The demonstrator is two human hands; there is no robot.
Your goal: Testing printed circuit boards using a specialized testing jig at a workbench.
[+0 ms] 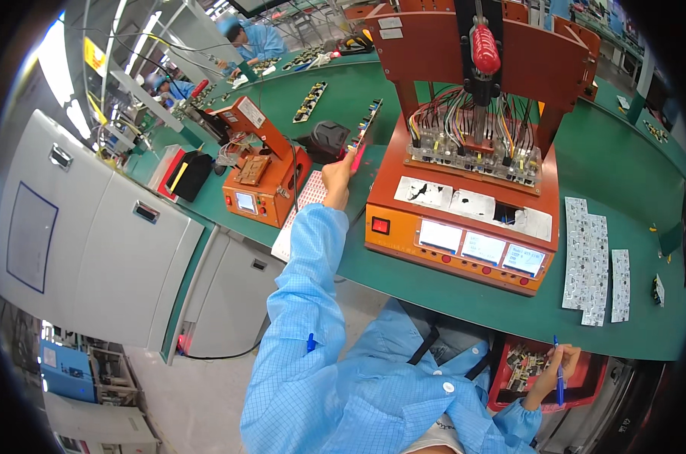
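My left hand [337,180] reaches forward over the green bench, fingers closed at the near end of a narrow circuit board strip [368,122] with small parts along it. Something pink [359,160] shows beside the fingertips, partly hidden. A black tool-like object [326,141] lies just left of that strip. Down at the right, my right hand [561,361] is closed around a blue pen [560,387] pointing up and down, beyond the bench's near edge. Beneath that hand is a red bin [502,393] of small boards.
A large orange test machine [464,219] with wired probes and a red-gripped lever [486,49] stands at centre. Flat board panels [585,261] lie to its right. Left are a smaller orange machine [261,193] and a white sheet [310,193]. Co-workers [259,41] sit farther back.
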